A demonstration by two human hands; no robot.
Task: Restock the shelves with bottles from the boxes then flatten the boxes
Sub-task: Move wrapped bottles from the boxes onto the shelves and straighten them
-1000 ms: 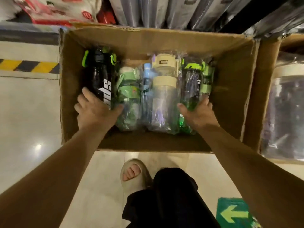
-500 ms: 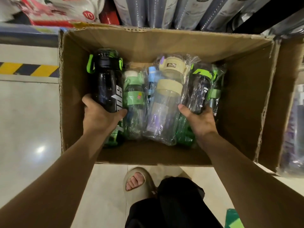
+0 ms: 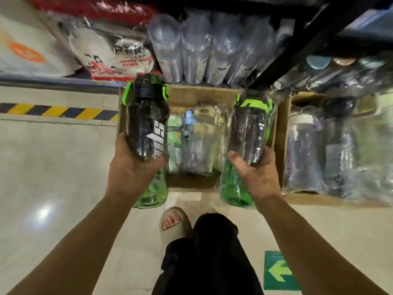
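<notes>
**Head view: restock at an early stage, two bottles in hand**

- Item 1: left hand (image 3: pixel 131 167) is gripping a black bottle (image 3: pixel 146 120) by its lower half. The fingers are curling behind it and the thumb is lying across the front. It is hanging over the left end of the box (image 3: pixel 202 94).
- Item 2: right hand (image 3: pixel 257 173) is gripping a wrapped bottle (image 3: pixel 251 128) with a green lid the same way, over the right end.
- Item 3: several bottles (image 3: pixel 197 141) are lying in the box between the two.
- Item 4: second box (image 3: pixel 280 133), just beside on the right, is sitting full of wrapped stock.
- Item 5: shelf (image 3: pixel 297 39) is hanging above.

Progress, as judged: unloading is only starting. Neither held bottle is on the shelf yet, and both boxes are standing unflattened.
</notes>
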